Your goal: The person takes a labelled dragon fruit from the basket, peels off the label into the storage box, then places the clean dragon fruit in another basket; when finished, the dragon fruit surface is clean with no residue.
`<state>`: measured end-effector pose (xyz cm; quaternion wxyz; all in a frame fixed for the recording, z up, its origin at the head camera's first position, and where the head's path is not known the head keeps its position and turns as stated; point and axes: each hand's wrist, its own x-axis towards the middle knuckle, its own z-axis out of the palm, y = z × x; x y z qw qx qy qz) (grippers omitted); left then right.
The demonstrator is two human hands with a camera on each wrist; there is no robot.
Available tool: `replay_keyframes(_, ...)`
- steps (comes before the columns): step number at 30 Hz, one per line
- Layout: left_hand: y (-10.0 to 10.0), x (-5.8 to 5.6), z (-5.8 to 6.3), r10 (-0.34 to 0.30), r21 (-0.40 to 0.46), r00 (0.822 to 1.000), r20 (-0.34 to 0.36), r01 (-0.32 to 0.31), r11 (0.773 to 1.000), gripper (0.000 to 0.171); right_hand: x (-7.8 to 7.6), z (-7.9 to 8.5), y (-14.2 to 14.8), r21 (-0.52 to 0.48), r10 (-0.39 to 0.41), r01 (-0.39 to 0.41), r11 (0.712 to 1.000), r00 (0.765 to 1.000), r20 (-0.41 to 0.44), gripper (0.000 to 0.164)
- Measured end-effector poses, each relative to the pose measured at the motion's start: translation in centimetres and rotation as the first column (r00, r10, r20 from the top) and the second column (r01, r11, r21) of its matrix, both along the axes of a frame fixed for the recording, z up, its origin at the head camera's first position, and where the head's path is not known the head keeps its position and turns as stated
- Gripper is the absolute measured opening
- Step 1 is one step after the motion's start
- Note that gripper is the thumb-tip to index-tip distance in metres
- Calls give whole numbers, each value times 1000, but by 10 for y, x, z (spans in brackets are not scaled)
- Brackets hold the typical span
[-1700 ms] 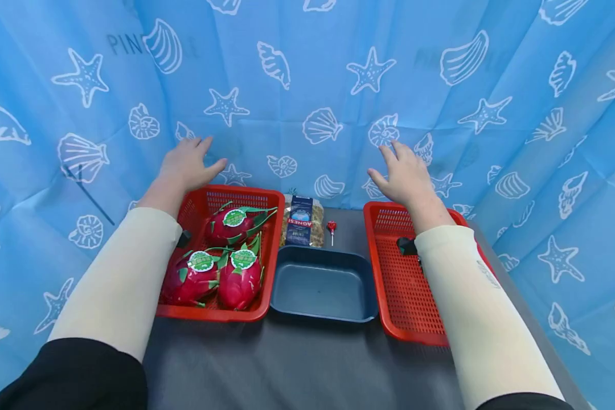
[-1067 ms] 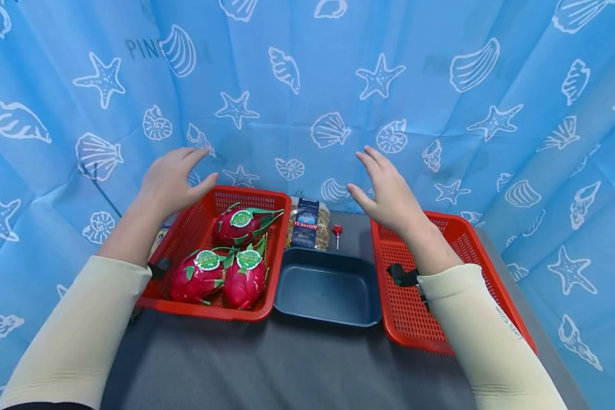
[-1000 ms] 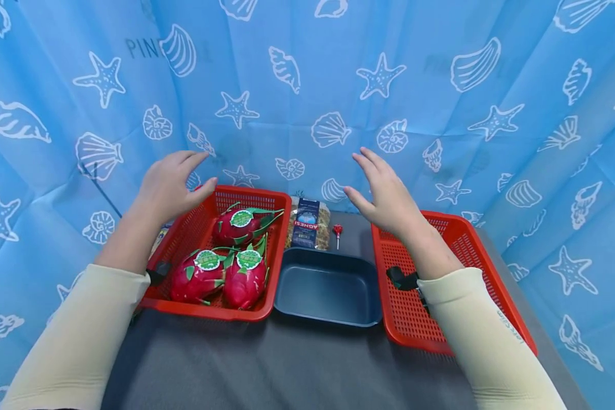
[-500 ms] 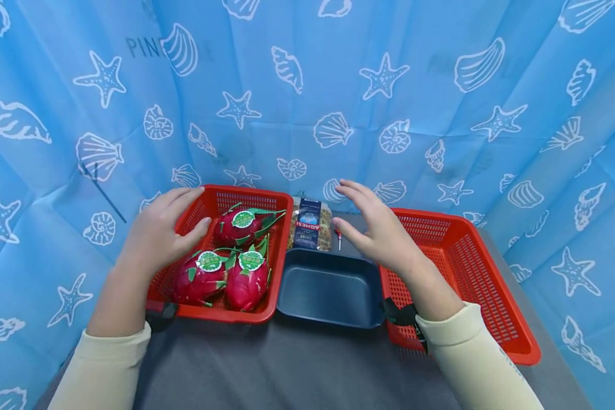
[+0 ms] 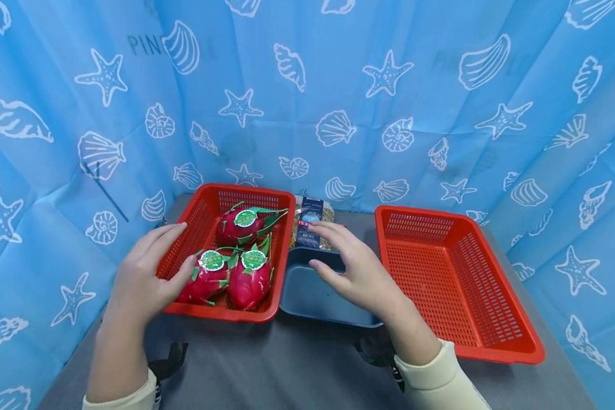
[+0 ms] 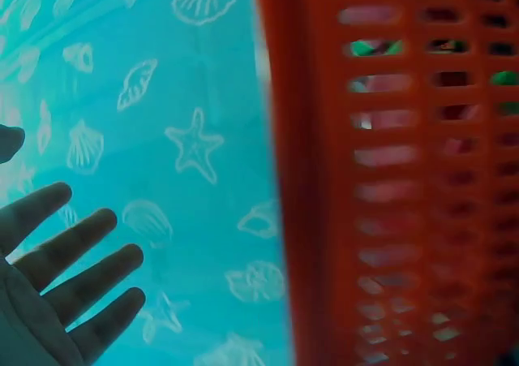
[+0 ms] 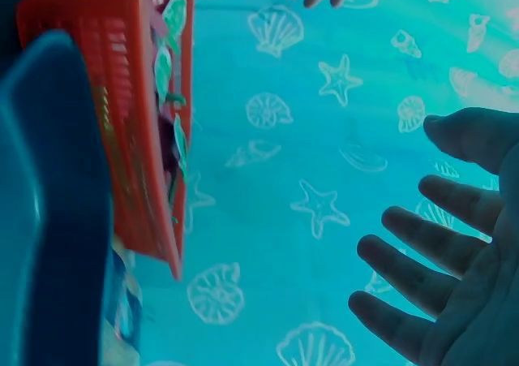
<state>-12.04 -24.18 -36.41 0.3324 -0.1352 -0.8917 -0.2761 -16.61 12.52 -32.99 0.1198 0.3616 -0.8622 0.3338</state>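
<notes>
My left hand [image 5: 146, 279] hovers at the near left side of a red plastic basket [image 5: 282, 256] in the head view, holding nothing. In that basket lie several-leaved dragon fruits [image 5: 249, 279], each with a green and white sticker. Above a dark blue rectangular tray [image 5: 307, 290] my right hand [image 5: 361, 276] hangs with fingers spread, covering part of the tray. The left wrist view shows the fingers of the left hand [image 6: 73, 277] apart from the basket's slotted wall [image 6: 324, 179]. In the right wrist view the right hand [image 7: 454, 252] has extended fingers and grips nothing.
A second red basket [image 5: 441, 285] stands on the right, with nothing seen inside. Behind the tray lies a clear bag of pasta [image 5: 307, 228] with a dark label, partly covered by the right hand. A blue seashell curtain [image 5: 307, 85] hangs behind the grey table [image 5: 266, 364].
Both hands have come back toward the person and lower. The right hand has also moved left, from over the right basket to over the tray. The baskets and fruits stay in place.
</notes>
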Motion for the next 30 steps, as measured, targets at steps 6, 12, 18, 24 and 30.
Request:
replay_keyframes(6, -16, 30, -28, 132, 52, 991, 32, -133, 990, 83, 5, -22, -24, 14, 71, -72, 997, 997, 26, 57)
replay_keyframes(12, -25, 44, -58, 187, 78, 981, 58, -191, 978, 71, 4, -40, -47, 83, 114, -113, 990, 994, -5, 49)
replay_keyframes(18, -26, 50, -80, 272, 68, 941, 203, -290, 955, 65, -1, -54, -73, 206, 154, -148, 967, 988, -14, 49)
replay_keyframes(24, -29, 50, -95, 316, 27, 914, 256, -333, 942, 68, -11, -68, -101, 376, 117, -111, 920, 993, 8, 57)
replay_keyframes(30, -31, 49, -102, 322, 29, 912, 253, -339, 940, 69, -24, -77, -118, 445, 132, -93, 891, 990, -58, 56)
